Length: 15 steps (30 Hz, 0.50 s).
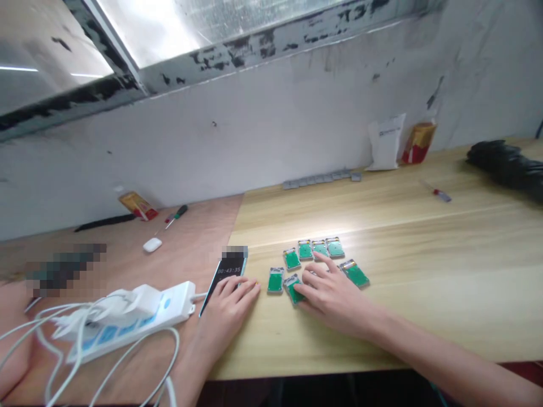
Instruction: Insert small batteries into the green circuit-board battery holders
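right hand [328,291] fingers on green board [291,287], near-middle of counter [407,243]; can't tell if grip's closed. left hand [231,299] open, overlapping phone [231,265]. far right: white pouch [386,144], gold-red pouch [419,144], contents hidden.

One head view looks forward and down from the near side of the table [424,226], above its near edge, facing the far wall [275,130] and the lower part of a window [237,14]. It sits aslant: the table's far edge climbs toward the right. The left hand [232,297] and right hand [324,291] lie near; the reach is wide, from strip [178,305] at left to bag [504,167] at far right.
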Each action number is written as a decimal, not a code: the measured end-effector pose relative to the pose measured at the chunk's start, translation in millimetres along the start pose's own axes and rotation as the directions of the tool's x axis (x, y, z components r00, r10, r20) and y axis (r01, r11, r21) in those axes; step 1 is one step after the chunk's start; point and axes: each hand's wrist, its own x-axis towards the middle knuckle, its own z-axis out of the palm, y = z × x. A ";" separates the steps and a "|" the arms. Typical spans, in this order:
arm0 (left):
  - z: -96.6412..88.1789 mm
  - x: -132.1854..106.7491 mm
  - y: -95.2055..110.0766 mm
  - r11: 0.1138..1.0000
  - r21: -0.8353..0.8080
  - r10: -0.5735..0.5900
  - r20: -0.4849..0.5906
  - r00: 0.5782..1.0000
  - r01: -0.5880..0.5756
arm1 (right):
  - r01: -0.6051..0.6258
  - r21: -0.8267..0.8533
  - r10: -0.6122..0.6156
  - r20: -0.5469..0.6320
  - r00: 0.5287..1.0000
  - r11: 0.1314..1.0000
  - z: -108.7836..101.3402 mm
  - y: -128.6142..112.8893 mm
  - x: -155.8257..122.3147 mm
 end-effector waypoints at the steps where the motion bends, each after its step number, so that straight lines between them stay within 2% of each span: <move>1: 0.8 0.9 0.4 1.000 -0.004 -0.013 0.001 1.000 0.013 | -0.016 -0.003 0.016 -0.005 1.000 1.000 -2.3 1.2 -1.8; 4: 4.8 5.8 6.1 0.996 -0.043 -0.079 -0.023 0.997 0.078 | -0.117 -0.009 0.116 -0.030 0.993 0.993 -8.7 3.7 -9.7; 7: 8.6 16.8 23.0 0.988 -0.096 -0.126 -0.017 0.992 0.124 | -0.213 -0.025 0.212 -0.051 0.976 0.977 -10.4 1.7 -17.0; 12: 13.6 34.0 59.3 0.969 -0.136 -0.207 0.017 0.978 0.208 | -0.224 -0.016 0.224 -0.022 0.974 0.974 -8.3 -2.7 -22.3; 15: 17.2 35.7 71.5 0.949 -0.158 -0.275 0.003 0.961 0.272 | -0.218 0.054 0.218 -0.003 0.976 0.975 -10.5 0.9 -24.3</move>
